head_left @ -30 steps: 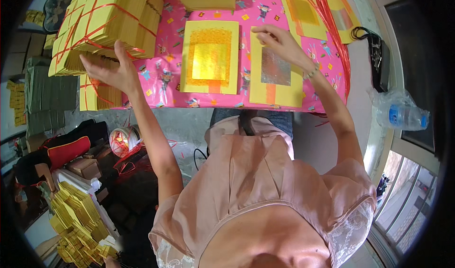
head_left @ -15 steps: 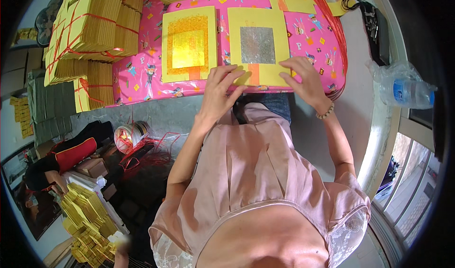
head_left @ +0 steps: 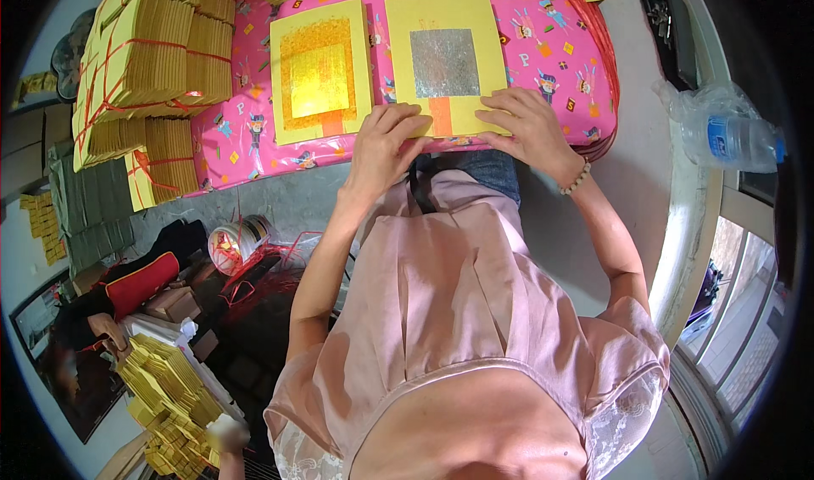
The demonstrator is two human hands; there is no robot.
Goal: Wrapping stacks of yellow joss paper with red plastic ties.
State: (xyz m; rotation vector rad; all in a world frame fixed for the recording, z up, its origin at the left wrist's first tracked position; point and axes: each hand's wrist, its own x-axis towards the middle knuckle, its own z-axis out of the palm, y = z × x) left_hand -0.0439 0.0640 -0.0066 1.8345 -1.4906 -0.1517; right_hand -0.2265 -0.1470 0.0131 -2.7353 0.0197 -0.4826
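Observation:
A yellow sheet of paper with a silver foil square point(head_left: 445, 63) lies in front of me, an orange band showing below the foil. My left hand point(head_left: 388, 145) is closed at its near left corner, fingers on top and thumb by the near edge. At the near right edge, my right hand point(head_left: 530, 134), with a beaded bracelet at the wrist, holds it with bent fingers and thumb. Left of it lies a yellow sheet with a gold foil square point(head_left: 319, 77) framed in orange print, untouched. Whether more sheets lie beneath is hard to tell.
Bundles of yellow paper point(head_left: 153, 52) tied with red string rise at the left of the pink patterned table cover point(head_left: 242, 162). Red strings point(head_left: 600, 47) hang over its right side. A plastic bottle point(head_left: 738, 141) stands right. At lower left, another person's hand point(head_left: 106, 332) is near yellow stacks point(head_left: 165, 374).
Both hands remain at the near edge of the silver-foil sheet, with their fingers drawn closer together. My view has shifted slightly, so the table appears higher and further left.

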